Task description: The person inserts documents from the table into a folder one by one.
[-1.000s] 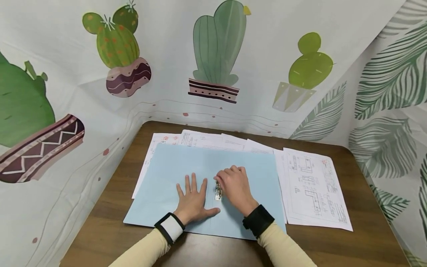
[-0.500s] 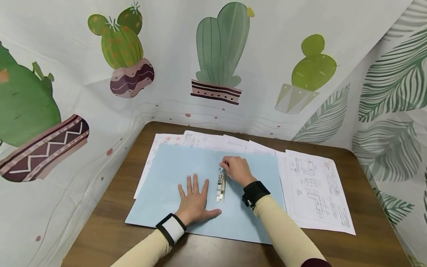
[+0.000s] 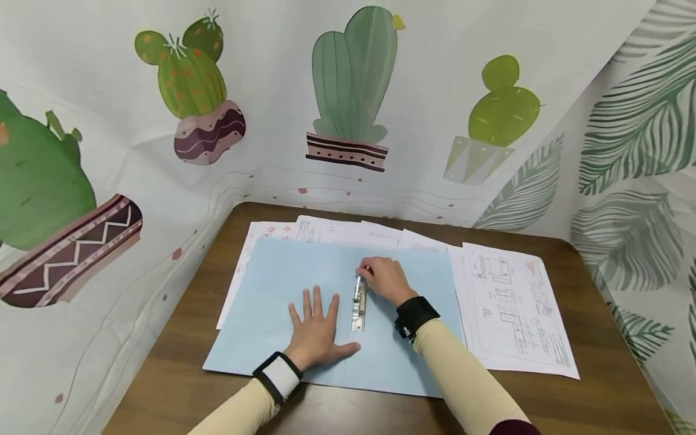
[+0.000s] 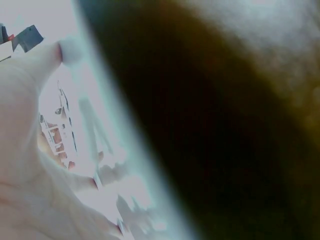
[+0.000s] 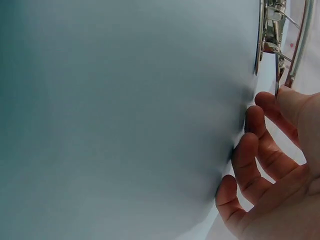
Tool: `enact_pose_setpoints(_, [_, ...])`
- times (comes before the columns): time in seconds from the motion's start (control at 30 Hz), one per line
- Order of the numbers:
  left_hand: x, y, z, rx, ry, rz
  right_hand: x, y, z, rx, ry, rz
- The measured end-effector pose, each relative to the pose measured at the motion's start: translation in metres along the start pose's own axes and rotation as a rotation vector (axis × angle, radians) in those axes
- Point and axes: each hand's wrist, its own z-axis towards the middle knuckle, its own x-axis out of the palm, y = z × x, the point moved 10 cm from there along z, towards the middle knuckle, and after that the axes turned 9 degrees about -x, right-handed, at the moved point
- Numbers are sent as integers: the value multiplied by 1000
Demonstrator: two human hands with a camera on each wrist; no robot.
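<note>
A light blue folder (image 3: 261, 290) lies spread open on the table, with a silver metal binder clip (image 3: 357, 314) mounted near its middle. My left hand (image 3: 315, 335) rests flat on the folder to the left of the clip, fingers spread and thumb pointing right. At the far end of the clip, my right hand (image 3: 387, 281) pinches a metal lever between thumb and index finger. In the right wrist view, the clip's bars (image 5: 272, 45) stand apart from each other, and the other fingers (image 5: 245, 160) curl near the folder's surface. The left wrist view is overexposed and partly blocked by a dark blur.
Printed sheets with technical drawings (image 3: 513, 314) lie to the right, partly under the folder. More papers (image 3: 331, 229) stick out behind it and at the left. The brown wooden table (image 3: 174, 356) borders a cloth (image 3: 272, 121) printed with cacti.
My right hand has moved away from me to the clip's far end, uncovering more of the clip, and the lever there now stands raised. My left hand has stayed in place.
</note>
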Motion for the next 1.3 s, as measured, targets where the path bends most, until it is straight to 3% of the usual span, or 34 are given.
enact_pose_setpoints(0.13, [3,5,-1,7,-4,-14,-14,5,-17,-26,-58,-56])
enact_pose_setpoints(0.27, [0,13,-3,-15,-8,-34,-45,7,-40,-34,-135,-138])
enact_pose_setpoints(0.43, [-7,25,-4,-58,2,-65,-85,-4,-73,-17,-263,-212])
enact_pose_setpoints(0.57, [-11,34,-6,-78,25,-77,-100,-20,-102,47,-304,-265])
enact_pose_setpoints(0.7, [-14,41,-8,-89,36,-81,-97,-38,-124,140,-262,-278])
enact_pose_setpoints(0.87, [-18,50,-8,-108,24,-77,-83,-53,-136,210,-183,-272])
enact_pose_setpoints(1.3, [-5,62,-14,-136,17,-98,-67,-62,-151,196,-205,-286])
